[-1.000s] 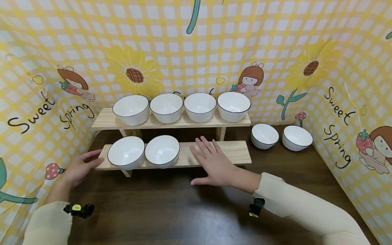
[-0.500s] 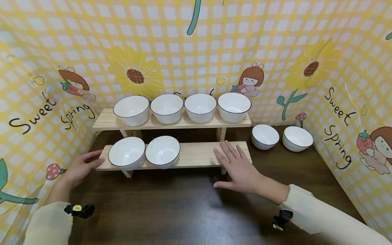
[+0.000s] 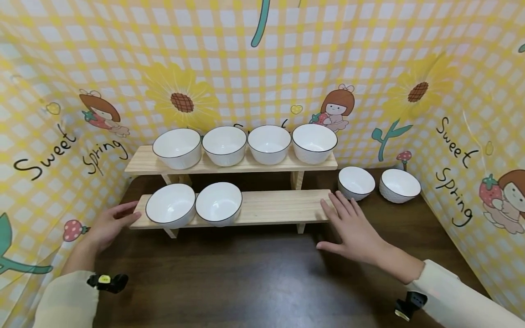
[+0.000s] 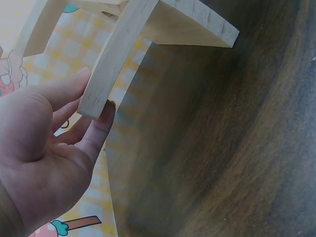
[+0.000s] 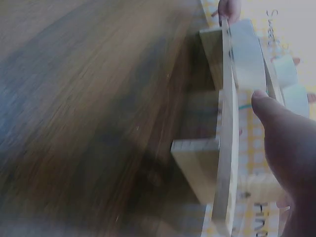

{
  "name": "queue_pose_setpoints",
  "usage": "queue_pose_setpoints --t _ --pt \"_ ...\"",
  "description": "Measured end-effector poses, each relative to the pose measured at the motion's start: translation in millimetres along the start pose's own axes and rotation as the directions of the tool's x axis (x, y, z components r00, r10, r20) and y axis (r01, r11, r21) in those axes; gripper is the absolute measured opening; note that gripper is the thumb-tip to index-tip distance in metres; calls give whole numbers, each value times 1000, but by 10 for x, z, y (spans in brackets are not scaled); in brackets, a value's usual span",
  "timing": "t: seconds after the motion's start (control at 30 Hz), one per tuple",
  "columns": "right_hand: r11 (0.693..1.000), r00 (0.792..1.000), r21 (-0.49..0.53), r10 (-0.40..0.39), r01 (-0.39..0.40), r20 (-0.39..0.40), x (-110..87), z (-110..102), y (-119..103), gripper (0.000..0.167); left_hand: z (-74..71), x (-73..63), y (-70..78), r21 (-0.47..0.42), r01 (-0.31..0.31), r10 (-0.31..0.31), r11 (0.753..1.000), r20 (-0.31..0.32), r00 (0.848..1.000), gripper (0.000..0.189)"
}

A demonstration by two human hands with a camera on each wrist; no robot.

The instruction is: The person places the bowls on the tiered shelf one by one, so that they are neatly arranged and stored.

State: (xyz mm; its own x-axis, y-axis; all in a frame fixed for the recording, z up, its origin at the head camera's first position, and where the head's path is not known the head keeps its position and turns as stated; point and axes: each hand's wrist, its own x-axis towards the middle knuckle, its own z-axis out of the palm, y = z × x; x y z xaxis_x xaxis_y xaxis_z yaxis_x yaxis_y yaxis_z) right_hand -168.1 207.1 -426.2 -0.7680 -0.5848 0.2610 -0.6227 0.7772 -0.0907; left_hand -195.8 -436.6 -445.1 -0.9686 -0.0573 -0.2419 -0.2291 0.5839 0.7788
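At the left end of the lower wooden shelf (image 3: pixel 283 207), my left hand (image 3: pixel 108 225) pinches the board. The left wrist view has its thumb and fingers on opposite faces of the board end (image 4: pixel 116 64). Two white bowls with dark rims, the left bowl (image 3: pixel 170 205) and its neighbour (image 3: pixel 218 202), stand side by side on this shelf. My right hand (image 3: pixel 357 230) is spread with straight fingers by the shelf's right end, holding nothing. Its fingertips overlap the front of a small white bowl (image 3: pixel 356 181) in the head view; I cannot tell whether they touch anything.
Several white bowls, the rightmost bowl (image 3: pixel 314 143) among them, line the upper wooden shelf (image 3: pixel 139 161) behind. Another small textured bowl (image 3: pixel 399 184) stands on the dark wooden table (image 3: pixel 229 282) at right. Yellow checked cloth (image 3: pixel 262 68) encloses the back and sides.
My right hand has moved rightward, from over the middle of the lower shelf to its right end. The left hand stays at the left end, and the bowls keep their places.
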Motion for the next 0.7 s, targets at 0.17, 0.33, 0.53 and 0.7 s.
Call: queue_pose_setpoints --t 0.17,0.33,0.53,0.7 --pt "998 998 -14 59 -59 -17 -151 -15 171 106 -2 11 -14 23 -10 10 1000 -7 1000 81" --pt "990 990 -1 138 -138 -11 -260 -55 308 104 -5 20 -20 9 -4 5 1000 -8 1000 82" --pt "980 979 -4 200 -200 -45 -344 -102 476 100 -8 8 -10 14 -4 4 1000 -12 1000 81" --pt "969 966 -1 246 -247 -74 -394 -127 655 100 -2 -9 -11 17 -8 8 1000 -12 1000 81"
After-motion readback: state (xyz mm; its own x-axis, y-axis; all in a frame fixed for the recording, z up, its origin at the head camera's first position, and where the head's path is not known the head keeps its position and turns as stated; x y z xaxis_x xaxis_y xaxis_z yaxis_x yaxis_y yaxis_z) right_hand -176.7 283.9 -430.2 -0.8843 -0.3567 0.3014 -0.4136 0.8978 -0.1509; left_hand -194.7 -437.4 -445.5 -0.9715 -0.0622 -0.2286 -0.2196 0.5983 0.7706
